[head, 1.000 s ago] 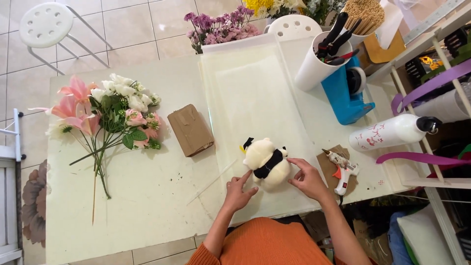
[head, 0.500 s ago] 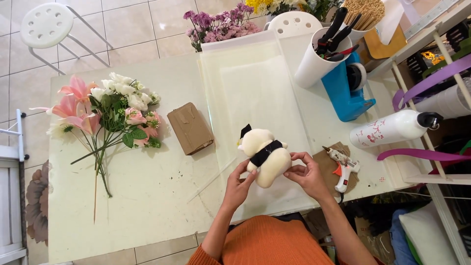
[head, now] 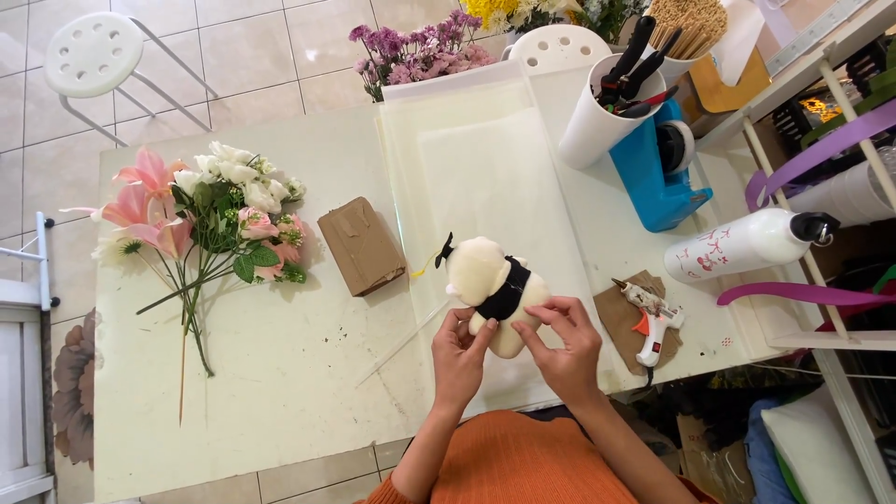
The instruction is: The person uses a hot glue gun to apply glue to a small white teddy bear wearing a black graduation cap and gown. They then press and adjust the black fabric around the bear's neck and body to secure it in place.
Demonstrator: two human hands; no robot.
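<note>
From the head view, my left hand (head: 459, 353) and my right hand (head: 560, 343) reached forward side by side, each in a narrow grip on the lower end of the one plush toy (head: 493, 291). The toy lay over the pale sheet on the desk (head: 280, 373), its long axis slanted, head pointing up-left. Beside it were one glue gun (head: 651, 319), one brown block (head: 361, 245) and one flower bunch (head: 210, 224).
</note>
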